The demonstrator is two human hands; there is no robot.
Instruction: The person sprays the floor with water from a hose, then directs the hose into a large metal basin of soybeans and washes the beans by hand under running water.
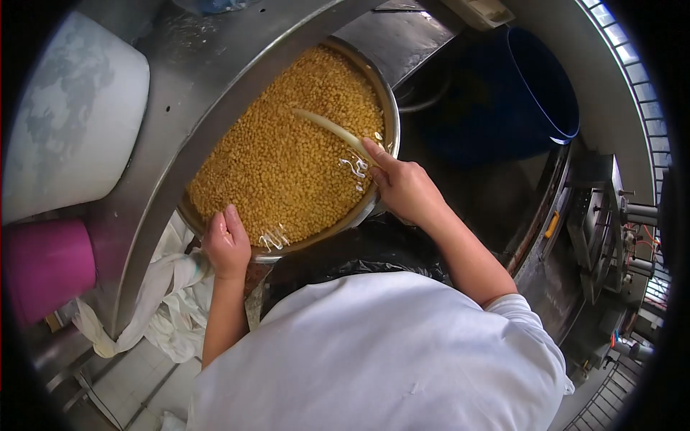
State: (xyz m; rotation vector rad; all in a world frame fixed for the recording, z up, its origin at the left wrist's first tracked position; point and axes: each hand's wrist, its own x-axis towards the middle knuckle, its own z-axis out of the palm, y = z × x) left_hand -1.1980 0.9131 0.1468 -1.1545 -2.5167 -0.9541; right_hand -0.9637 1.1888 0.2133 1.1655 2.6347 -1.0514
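Note:
A wide metal bowl (394, 118) holds many yellow, bean-like grains (295, 158), with wet glints along the near side. My right hand (408, 188) is over the bowl's right rim, closed around the lower end of a pale curved tube (332, 128), its index finger lying along it. The tube's far end reaches in among the grains. At the near left rim is my left hand (228, 243), fingers curled with the thumb against them. What those fingers hold, if anything, is hidden.
A steel counter edge (164, 169) overhangs the bowl's left side. Beyond it stand a white tub (108, 122) and a pink bucket (54, 266). White cloths (176, 309) hang at lower left. A dark blue barrel (496, 100) stands at right, near metal machinery (596, 215).

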